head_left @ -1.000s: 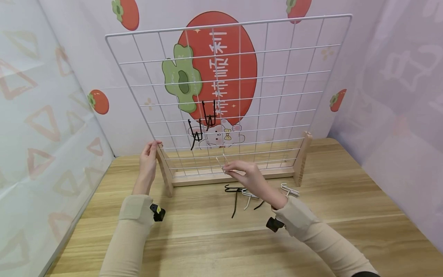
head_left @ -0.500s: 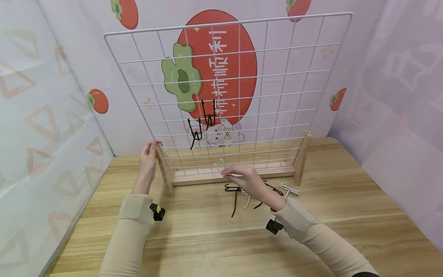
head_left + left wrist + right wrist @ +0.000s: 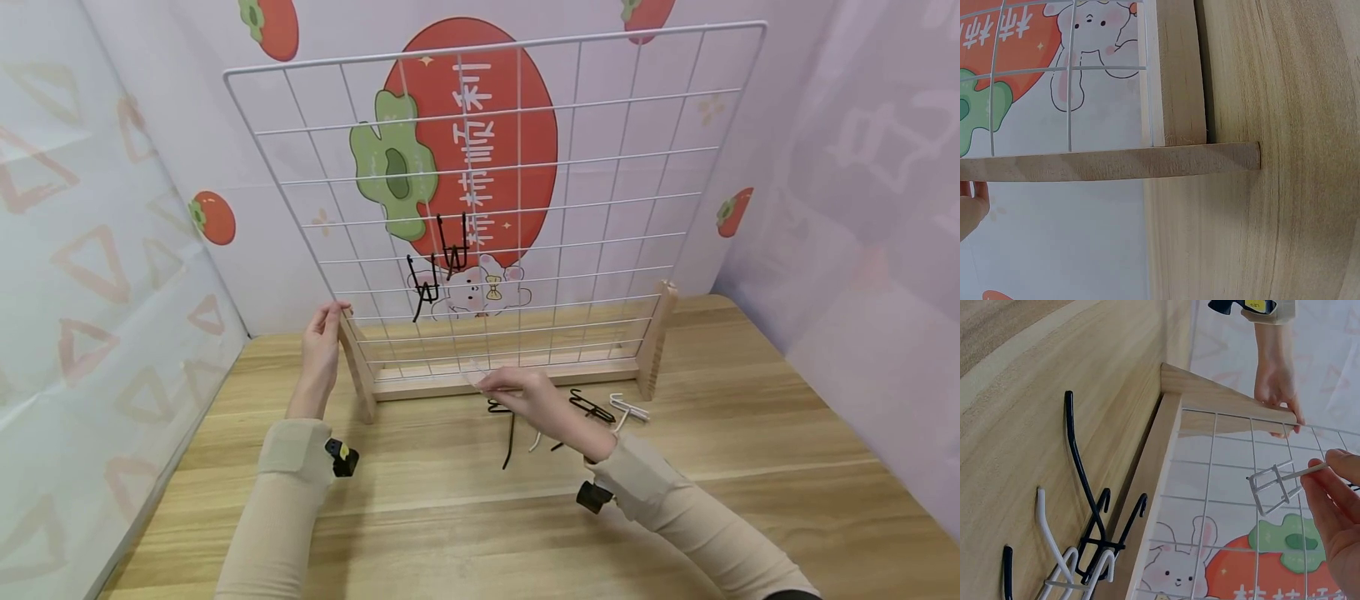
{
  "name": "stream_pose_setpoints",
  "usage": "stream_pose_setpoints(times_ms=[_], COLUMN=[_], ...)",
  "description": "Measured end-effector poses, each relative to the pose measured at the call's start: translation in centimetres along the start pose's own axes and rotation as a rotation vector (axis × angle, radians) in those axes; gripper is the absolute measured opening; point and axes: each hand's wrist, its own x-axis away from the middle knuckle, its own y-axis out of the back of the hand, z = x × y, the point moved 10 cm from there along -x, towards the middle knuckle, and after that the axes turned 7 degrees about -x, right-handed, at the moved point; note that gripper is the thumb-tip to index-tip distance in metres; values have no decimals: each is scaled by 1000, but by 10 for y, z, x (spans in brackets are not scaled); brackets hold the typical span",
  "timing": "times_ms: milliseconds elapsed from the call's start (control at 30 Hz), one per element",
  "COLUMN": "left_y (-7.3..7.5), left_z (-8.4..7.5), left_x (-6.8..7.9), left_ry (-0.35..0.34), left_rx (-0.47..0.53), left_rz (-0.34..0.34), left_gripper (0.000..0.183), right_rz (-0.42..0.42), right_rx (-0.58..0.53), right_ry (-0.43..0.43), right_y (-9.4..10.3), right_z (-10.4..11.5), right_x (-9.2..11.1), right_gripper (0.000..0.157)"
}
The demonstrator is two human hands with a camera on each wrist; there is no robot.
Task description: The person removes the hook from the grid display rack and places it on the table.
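My left hand (image 3: pixel 321 354) grips the top of the left wooden leg (image 3: pixel 358 371) of a stand. This stand bears an upright white wire grid (image 3: pixel 495 47). In the left wrist view, only some fingers show behind the leg. My right hand (image 3: pixel 536 402) pinches a white wire hook (image 3: pixel 1280 479) by its prong, between thumb and fingertips. The hook's frame points toward the grid's lower part, overlapping the wires in the right wrist view. Two black hooks, one (image 3: pixel 454 252) higher and one (image 3: pixel 426 292) lower, hang on the grid left of its middle.
Below my right forearm, loose hooks lie on the wooden table (image 3: pixel 450 517): a black hook (image 3: pixel 512 437), another black hook (image 3: pixel 592 406), a white hook (image 3: pixel 628 408) and a partly hidden white one (image 3: pixel 1054 531). The stand's base bar (image 3: pixel 427 389) runs behind them. A printed curtain (image 3: pixel 615 208) hangs behind.
My right hand has come down and slightly left, lowering the white hook with its frame tilted further down. My left hand stays on the leg.
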Motion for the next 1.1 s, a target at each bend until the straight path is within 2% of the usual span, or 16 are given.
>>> stream_pose_setpoints(times_ms=[467,933,1100], left_y=[0,0,0], left_z=[1,1,2], left_x=[-1,0,1], left_ry=[10,13,20], left_rx=[-11,-3,-6], left_rz=[1,1,4], left_gripper=[13,13,13], right_rz=[38,134,165], right_rx=[35,48,51], right_ry=[-33,-136,-203], right_y=[-14,-30,-35], right_z=[-10,-29,-38], right_x=[6,18,22], right_gripper=[15,13,12])
